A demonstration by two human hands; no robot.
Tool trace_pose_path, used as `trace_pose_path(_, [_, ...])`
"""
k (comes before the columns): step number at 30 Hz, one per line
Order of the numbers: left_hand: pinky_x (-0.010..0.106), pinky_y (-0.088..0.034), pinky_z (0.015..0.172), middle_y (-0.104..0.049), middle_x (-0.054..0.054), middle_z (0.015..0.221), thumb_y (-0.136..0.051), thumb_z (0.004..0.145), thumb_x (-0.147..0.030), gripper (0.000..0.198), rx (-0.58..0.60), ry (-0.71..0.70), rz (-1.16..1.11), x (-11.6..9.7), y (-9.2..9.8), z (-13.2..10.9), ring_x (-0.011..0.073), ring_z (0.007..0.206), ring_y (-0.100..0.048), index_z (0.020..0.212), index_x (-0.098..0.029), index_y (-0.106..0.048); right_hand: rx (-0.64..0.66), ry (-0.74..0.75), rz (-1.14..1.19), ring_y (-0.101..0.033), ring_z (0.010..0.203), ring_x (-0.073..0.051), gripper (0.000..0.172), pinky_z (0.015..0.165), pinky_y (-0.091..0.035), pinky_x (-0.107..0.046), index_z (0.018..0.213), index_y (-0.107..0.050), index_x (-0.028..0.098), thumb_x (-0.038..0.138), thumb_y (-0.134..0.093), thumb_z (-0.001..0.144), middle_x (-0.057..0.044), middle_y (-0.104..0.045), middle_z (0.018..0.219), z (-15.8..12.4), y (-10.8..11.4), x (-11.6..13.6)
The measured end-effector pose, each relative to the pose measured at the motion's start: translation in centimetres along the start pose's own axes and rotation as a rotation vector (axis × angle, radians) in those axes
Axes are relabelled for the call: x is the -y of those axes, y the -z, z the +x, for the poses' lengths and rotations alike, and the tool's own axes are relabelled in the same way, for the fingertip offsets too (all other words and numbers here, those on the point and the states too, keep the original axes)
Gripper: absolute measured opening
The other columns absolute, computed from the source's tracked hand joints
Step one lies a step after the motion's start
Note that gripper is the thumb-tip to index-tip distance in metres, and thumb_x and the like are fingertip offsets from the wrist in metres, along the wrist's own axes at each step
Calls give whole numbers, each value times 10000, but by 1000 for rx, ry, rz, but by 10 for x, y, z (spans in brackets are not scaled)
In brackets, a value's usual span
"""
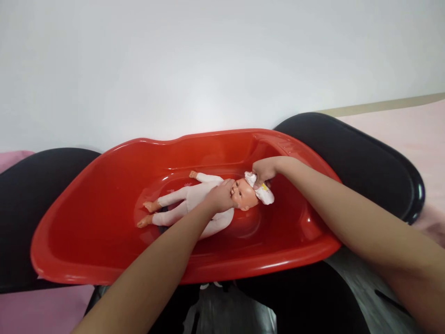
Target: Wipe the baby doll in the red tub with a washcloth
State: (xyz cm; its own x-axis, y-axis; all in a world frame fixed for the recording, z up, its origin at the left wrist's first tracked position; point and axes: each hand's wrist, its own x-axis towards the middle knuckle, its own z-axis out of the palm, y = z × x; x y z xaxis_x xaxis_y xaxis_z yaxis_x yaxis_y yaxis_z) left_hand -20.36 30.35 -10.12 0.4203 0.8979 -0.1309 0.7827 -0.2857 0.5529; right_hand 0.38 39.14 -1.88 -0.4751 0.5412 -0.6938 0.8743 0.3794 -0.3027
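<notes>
A baby doll [200, 195] in white clothes lies on its back in a red baby bathtub [90, 218], head to the right and bare feet to the left. My left hand [222, 195] lies across the doll's upper chest and neck, its fingers against the chin and jaw. It grips the doll there, though some fingers are hidden. At the crown of the doll's head, my right hand [264, 170] is closed on a crumpled white cloth [266, 195] with a bit of yellow on it. The cloth touches the top of the head.
Black rounded chair seats [351, 157] flank the tub on both sides; its ends overlap them. A white wall [208, 65] rises behind. Pink covering [399, 125] shows at the right and lower left. Below the tub's near rim are my dark-clothed legs [299, 297].
</notes>
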Motion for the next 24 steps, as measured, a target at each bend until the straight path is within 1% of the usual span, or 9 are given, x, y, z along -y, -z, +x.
trace_pose_path(3, [382,-500,853,-661,83,1201,-854,672,-407,533,17,1,-16,0,1,-1,313,1109,-616,1071,-251,-537,-15,20,-55,-715,703,-240,423,691,-533,-327,808,-744,111,480,-884,655,-80,-756,754,0,-2,4])
trace_pose_path(7, [380,-497,845,-658,75,1190,-859,662,-416,553,11,-12,-40,-1,2,-2,298,1060,-627,1068,-249,-523,47,62,81,-714,699,-239,513,665,-547,-326,874,-752,105,578,-831,690,-90,-757,757,-1,-7,15])
trace_pose_path(9, [378,-493,846,-660,75,1184,-858,660,-397,548,2,-9,-54,-2,1,-2,294,1050,-629,1061,-243,-517,33,79,95,-710,696,-232,505,661,-541,-321,874,-759,110,586,-810,713,-90,-755,757,0,-8,18])
trace_pose_path(12, [365,-491,824,-663,65,1155,-853,659,-373,527,-12,2,-71,-1,0,-1,285,1039,-625,1039,-243,-512,-33,65,59,-690,681,-217,462,664,-517,-313,854,-767,115,567,-772,763,-88,-750,754,3,-7,16])
trace_pose_path(16, [358,-489,802,-643,52,1127,-839,666,-378,494,-14,-19,-65,3,-1,2,262,992,-620,1002,-250,-500,-192,54,23,-672,758,-214,451,710,-485,-301,885,-777,138,576,-757,776,-72,-760,829,7,-1,2])
trace_pose_path(19, [356,-483,797,-634,54,1106,-830,672,-371,470,-21,-33,-37,4,-1,1,261,985,-615,965,-251,-483,-224,70,46,-669,812,-225,460,747,-479,-306,949,-779,161,591,-739,791,-63,-769,911,11,1,-8])
trace_pose_path(22, [357,-474,765,-636,56,1084,-839,672,-394,483,-21,-25,-23,3,0,0,262,965,-617,955,-254,-473,-258,39,47,-679,850,-237,362,771,-484,-314,976,-770,159,492,-688,859,-79,-772,965,17,-1,-14])
trace_pose_path(24, [360,-470,755,-640,60,1088,-850,671,-414,499,-26,-38,-9,2,0,0,265,960,-619,954,-255,-471,-276,4,38,-683,851,-245,308,774,-492,-328,960,-762,150,429,-654,886,-102,-772,980,21,-4,-16])
